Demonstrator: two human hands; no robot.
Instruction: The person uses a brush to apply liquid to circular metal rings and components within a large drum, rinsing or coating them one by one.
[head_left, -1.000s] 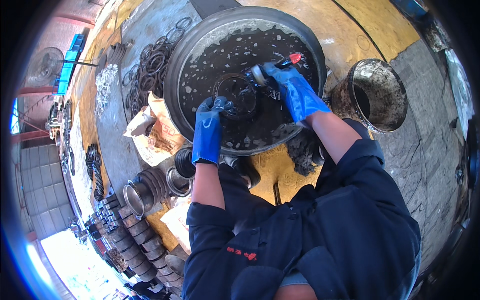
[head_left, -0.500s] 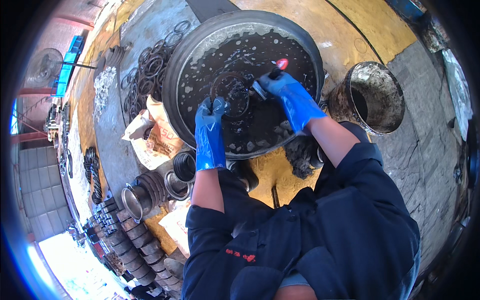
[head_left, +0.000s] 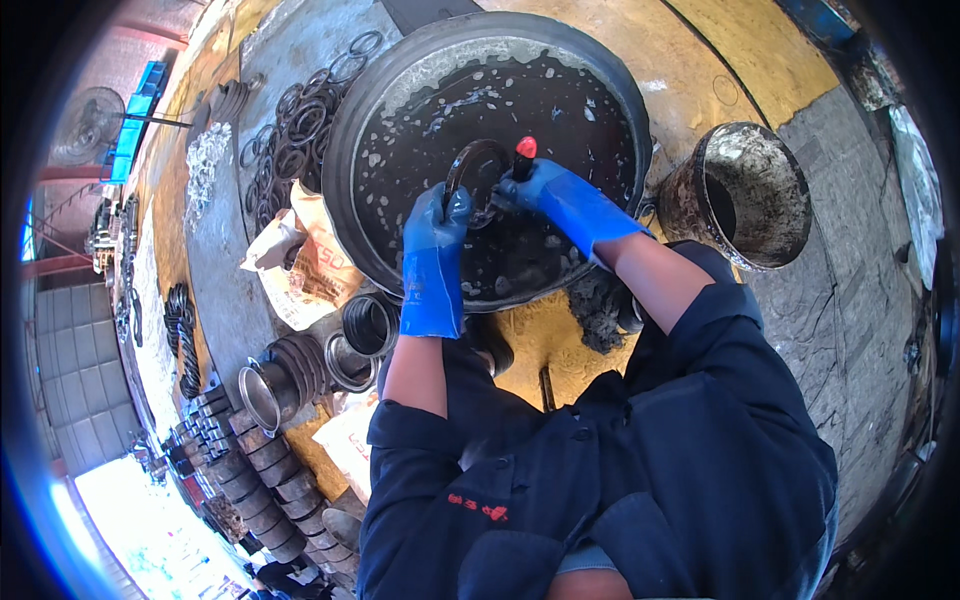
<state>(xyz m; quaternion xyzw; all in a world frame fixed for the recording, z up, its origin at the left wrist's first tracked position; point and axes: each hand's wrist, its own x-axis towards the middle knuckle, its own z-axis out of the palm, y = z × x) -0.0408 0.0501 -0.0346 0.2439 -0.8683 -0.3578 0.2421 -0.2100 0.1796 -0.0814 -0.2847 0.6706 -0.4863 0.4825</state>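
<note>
Over a wide round black tub (head_left: 336,170) of dark liquid, my left hand (head_left: 436,218) in a blue rubber glove grips a dark, wet ring (head_left: 481,146) by its left side. The ring stands tilted, its lower part at the liquid. My right hand (head_left: 543,187), also gloved in blue, is closed round a black handle with a red end (head_left: 526,147). This tool's working end lies close to the ring's right side, mostly hidden by the fingers, so its kind is unclear. Pale foam patches float on the liquid.
Many dark rings (head_left: 305,125) lie heaped left of the tub. Below them sits a torn paper sack (head_left: 318,265). Metal collars (head_left: 268,398) and stacked dark blocks (head_left: 258,490) stand at the lower left. A dirty open drum (head_left: 765,195) is to the right.
The ring has tipped up from lying flatter at the liquid. My left hand has moved slightly right, and my right hand has brought the tool left against or near the ring, its handle now more upright.
</note>
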